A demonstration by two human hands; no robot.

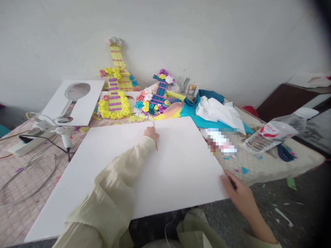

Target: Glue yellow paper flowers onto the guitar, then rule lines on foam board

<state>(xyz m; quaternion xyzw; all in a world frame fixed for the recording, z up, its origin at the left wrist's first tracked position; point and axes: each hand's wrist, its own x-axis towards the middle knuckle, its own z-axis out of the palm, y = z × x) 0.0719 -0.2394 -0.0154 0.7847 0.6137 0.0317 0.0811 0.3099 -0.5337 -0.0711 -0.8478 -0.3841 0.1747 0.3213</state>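
The person's left hand [150, 133], at the end of a pale green sleeve, is curled in a fist around a thin brown stick-like tool [156, 146], its tip pointing back toward the person; what exactly it is, I cannot tell. That hand rests near the far edge of a large, flat, plain white board [181, 168], which lies across the front of the table [28, 210] with its near edge toward the person's lap. The right hand [239, 191] grips the board's near right corner, thumb on top.

The board looks light and stiff, probably foam or thick card: smooth enough to slide, and likely to dent or crease at its corners. Opposite edges, held flat-handed, seem the kindest places to take hold.

Beyond its left edge sit a white glue gun [66, 137] and a second white board [53, 98] with a round opening. Behind stand a yellow woven piece trimmed with crumpled flowers [113, 94] and a smaller blue-and-purple one [159, 92]. To the right are teal cloth [190, 111] and a clear plastic bottle [280, 130] with a red label.

The table wears a pinkish quilted cover; a bare pale wall [207, 41] rises behind, and scraps litter the dark floor [307, 203].
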